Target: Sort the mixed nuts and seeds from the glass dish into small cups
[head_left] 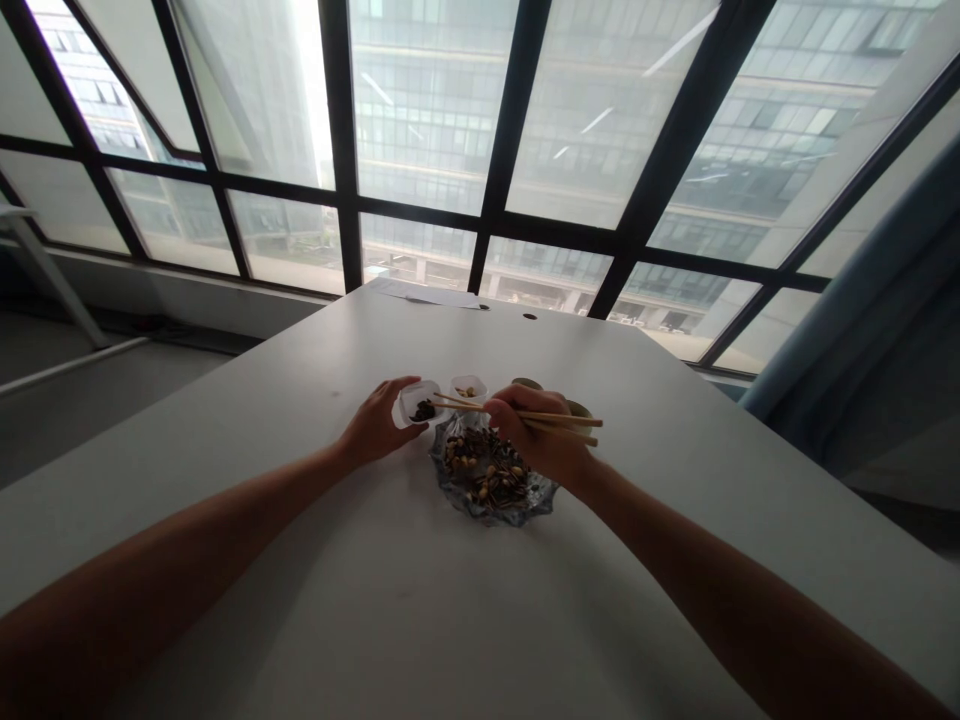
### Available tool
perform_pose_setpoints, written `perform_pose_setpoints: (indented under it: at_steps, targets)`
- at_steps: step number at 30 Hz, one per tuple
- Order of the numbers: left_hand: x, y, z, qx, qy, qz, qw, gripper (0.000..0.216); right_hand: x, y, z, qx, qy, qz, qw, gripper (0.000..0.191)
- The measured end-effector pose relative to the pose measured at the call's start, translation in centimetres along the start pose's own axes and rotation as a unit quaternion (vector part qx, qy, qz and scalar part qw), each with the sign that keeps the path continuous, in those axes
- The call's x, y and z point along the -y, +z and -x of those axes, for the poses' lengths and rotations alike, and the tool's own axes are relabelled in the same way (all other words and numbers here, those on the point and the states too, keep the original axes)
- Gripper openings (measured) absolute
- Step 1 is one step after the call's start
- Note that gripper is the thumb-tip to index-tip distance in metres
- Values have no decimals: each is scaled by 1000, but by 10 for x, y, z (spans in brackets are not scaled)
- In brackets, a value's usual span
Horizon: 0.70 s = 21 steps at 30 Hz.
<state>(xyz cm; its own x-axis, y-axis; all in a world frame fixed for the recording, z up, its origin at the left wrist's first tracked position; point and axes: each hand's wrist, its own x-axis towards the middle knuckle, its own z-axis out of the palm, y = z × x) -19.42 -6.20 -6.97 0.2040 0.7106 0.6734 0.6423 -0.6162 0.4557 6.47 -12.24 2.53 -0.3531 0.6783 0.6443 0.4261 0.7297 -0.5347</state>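
Observation:
My left hand point(380, 422) grips a small white plastic container point(405, 408), tilted toward me, with a few dark seeds point(424, 410) inside. A pair of wooden chopsticks point(562, 420) is held in my right hand point(536, 425), and their tips reach over the white container's right side. Below the chopsticks stands a clear scalloped glass bowl point(495, 515) filled with a mix of seeds and nuts point(499, 475). Just behind it is a second small white container point(468, 383) with pale pieces in it. Whether the chopstick tips pinch anything is too small to tell.
Two round olive-coloured containers point(580, 412) stand partly hidden behind my right hand. White paper point(427, 294) lies at the far edge of the white table point(360, 620). Beyond are large black-framed windows, with a blue curtain point(862, 300) at the right.

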Motion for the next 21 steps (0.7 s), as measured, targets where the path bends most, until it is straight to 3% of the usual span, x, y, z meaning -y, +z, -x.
perform_pose_setpoints:
  at_steps: [7,21]
  targets:
    - [-5,-2,-1,3,-10,0,1000,64,-8,4,6,88,-119,53,988,25]
    - [1,0,0,14,-8,7,1000,67,6,13,0,76,-75,34,994,28]
